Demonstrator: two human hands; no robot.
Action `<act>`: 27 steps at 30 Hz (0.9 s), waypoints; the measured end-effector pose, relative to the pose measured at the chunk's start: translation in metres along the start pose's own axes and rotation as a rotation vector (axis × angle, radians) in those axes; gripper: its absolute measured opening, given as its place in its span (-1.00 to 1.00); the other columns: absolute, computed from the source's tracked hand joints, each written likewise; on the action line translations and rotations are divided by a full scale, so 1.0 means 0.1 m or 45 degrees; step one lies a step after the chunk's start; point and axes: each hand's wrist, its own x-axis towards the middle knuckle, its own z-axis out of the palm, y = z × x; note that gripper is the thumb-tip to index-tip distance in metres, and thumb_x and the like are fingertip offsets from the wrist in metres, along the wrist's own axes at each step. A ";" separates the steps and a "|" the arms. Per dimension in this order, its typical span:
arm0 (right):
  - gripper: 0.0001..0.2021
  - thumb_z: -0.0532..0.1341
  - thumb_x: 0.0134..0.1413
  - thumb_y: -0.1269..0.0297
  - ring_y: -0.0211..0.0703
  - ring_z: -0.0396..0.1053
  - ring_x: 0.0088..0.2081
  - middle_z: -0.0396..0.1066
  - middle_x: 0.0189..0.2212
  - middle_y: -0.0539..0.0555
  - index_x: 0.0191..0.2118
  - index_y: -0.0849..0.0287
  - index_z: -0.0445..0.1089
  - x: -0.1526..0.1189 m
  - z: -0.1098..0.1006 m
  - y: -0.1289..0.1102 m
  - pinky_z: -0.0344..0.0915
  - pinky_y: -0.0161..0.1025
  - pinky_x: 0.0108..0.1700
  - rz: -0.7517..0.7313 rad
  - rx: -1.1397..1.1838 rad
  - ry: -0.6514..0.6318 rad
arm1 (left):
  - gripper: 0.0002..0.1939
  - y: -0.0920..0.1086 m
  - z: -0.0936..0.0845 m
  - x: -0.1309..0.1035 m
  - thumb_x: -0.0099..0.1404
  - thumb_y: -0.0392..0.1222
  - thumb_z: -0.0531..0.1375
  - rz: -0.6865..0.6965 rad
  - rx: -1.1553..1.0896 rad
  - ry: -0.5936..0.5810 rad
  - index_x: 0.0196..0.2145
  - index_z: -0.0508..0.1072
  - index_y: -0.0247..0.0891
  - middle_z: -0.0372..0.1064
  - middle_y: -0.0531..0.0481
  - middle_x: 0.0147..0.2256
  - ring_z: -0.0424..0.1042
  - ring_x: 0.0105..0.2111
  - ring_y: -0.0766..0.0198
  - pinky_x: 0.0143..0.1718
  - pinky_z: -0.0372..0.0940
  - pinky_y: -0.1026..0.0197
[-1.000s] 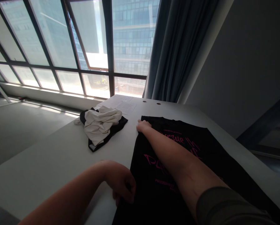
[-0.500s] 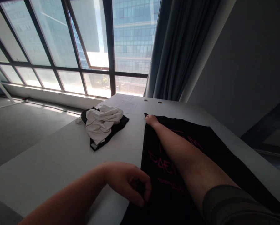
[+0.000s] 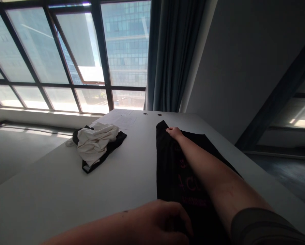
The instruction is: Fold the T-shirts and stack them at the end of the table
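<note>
A black T-shirt (image 3: 167, 170) with pink lettering lies along the right part of the white table. At its far edge my right hand (image 3: 174, 132) pinches the cloth, a little in from the far left corner. My right forearm crosses over the print and hides much of it. My left hand (image 3: 165, 219) is low in the picture, at the shirt's near left side, with fingers curled closed against the dark cloth. The fingertips are in shadow and partly cut off by the lower edge of the view.
A rumpled heap of white cloth (image 3: 97, 139) lies on a black garment (image 3: 116, 144) to the left. Behind it, paper sheets (image 3: 124, 119) rest on the white table (image 3: 139, 160), near two round holes. Windows and a dark curtain (image 3: 167, 61) stand beyond.
The shirt looks narrower, and different lettering shows. My right hand has shifted in from its left corner. My left hand is lower and farther right. The view has turned right.
</note>
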 end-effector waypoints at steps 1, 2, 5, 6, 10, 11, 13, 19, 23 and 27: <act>-0.60 0.15 0.25 0.18 -0.11 0.55 -0.08 0.62 -0.07 0.08 0.08 0.16 0.57 -0.02 -0.03 0.09 0.37 -0.33 -0.05 0.013 -0.011 -0.008 | -0.75 0.03 0.05 0.05 0.24 -0.17 0.30 -0.030 0.049 -0.003 -0.11 0.54 -0.17 0.33 0.12 -0.43 0.25 -0.49 0.41 -0.48 0.17 0.38; -0.60 0.15 0.24 0.19 -0.12 0.55 -0.07 0.61 -0.05 0.09 0.09 0.15 0.56 -0.05 -0.05 0.18 0.38 -0.33 -0.04 0.024 -0.026 -0.019 | -0.72 0.06 0.10 0.10 0.24 -0.19 0.29 -0.047 0.113 -0.012 -0.07 0.54 -0.14 0.34 0.13 -0.43 0.26 -0.49 0.40 -0.48 0.17 0.38; -0.59 0.21 0.19 0.24 -0.08 0.52 0.01 0.57 0.02 0.13 0.12 0.16 0.54 -0.12 -0.04 0.40 0.37 -0.29 0.04 0.040 -0.091 -0.059 | -0.52 0.12 0.28 0.26 0.25 -0.11 0.31 -0.089 0.399 -0.100 0.13 0.45 -0.05 0.43 0.09 -0.37 0.37 -0.44 0.32 -0.45 0.21 0.34; -0.56 0.24 0.16 0.25 -0.04 0.50 0.06 0.54 0.06 0.16 0.14 0.16 0.53 -0.14 -0.03 0.45 0.35 -0.26 0.09 0.039 -0.118 -0.071 | -0.43 0.13 0.35 0.30 0.27 -0.03 0.31 -0.126 0.514 -0.145 0.22 0.38 -0.05 0.46 0.06 -0.35 0.42 -0.42 0.25 -0.44 0.23 0.31; -0.41 0.30 0.11 0.19 0.15 0.35 0.24 0.35 0.26 0.25 0.28 0.14 0.42 -0.26 0.11 0.61 0.25 -0.09 0.26 0.005 -0.212 -0.073 | -0.23 0.05 0.59 0.45 0.39 0.21 0.19 -0.216 0.974 -0.191 0.41 0.11 -0.13 0.56 -0.07 -0.31 0.56 -0.33 0.00 -0.39 0.37 0.16; -0.41 0.29 0.14 0.16 0.17 0.31 0.27 0.29 0.30 0.27 0.30 0.13 0.40 -0.29 0.14 0.63 0.22 -0.07 0.29 -0.007 -0.228 -0.059 | -0.27 0.00 0.63 0.48 0.41 0.19 0.18 -0.156 1.072 -0.143 0.39 0.13 -0.15 0.57 -0.10 -0.26 0.58 -0.29 -0.02 -0.33 0.41 0.12; -0.42 0.23 0.23 0.12 0.18 0.24 0.32 0.16 0.37 0.28 0.33 0.14 0.36 -0.35 0.20 0.67 0.16 -0.08 0.32 -0.026 -0.250 -0.017 | -0.38 -0.15 0.69 0.52 0.40 0.16 0.20 0.050 1.255 -0.039 0.29 0.27 -0.17 0.57 -0.13 -0.12 0.57 -0.16 -0.03 -0.18 0.46 0.06; -0.51 0.10 0.32 0.14 0.15 0.18 0.33 0.15 0.38 0.24 0.26 0.19 0.43 -0.45 0.24 0.74 0.12 -0.12 0.34 -0.057 -0.308 0.095 | -0.68 -0.73 0.77 0.57 0.56 -0.05 0.06 0.614 1.623 0.273 0.15 0.42 -0.13 0.48 -0.04 0.12 0.44 0.14 0.05 0.20 0.32 -0.07; -0.54 0.09 0.31 0.17 0.17 0.25 0.29 0.29 0.31 0.22 0.20 0.17 0.49 -0.45 0.21 0.75 0.20 -0.05 0.29 -0.066 -0.358 0.070 | -0.54 -0.96 0.79 0.53 0.54 0.00 0.10 0.782 1.799 0.320 0.32 0.28 -0.05 0.36 -0.07 0.26 0.34 0.24 -0.02 0.27 0.25 -0.15; -0.54 0.07 0.33 0.15 0.14 0.28 0.28 0.31 0.31 0.19 0.23 0.13 0.45 -0.45 0.18 0.76 0.21 -0.02 0.27 -0.083 -0.398 0.008 | -0.48 -0.99 0.75 0.47 0.55 0.03 0.07 0.869 1.857 0.250 0.39 0.18 0.00 0.28 -0.13 0.32 0.32 0.28 -0.04 0.24 0.29 -0.13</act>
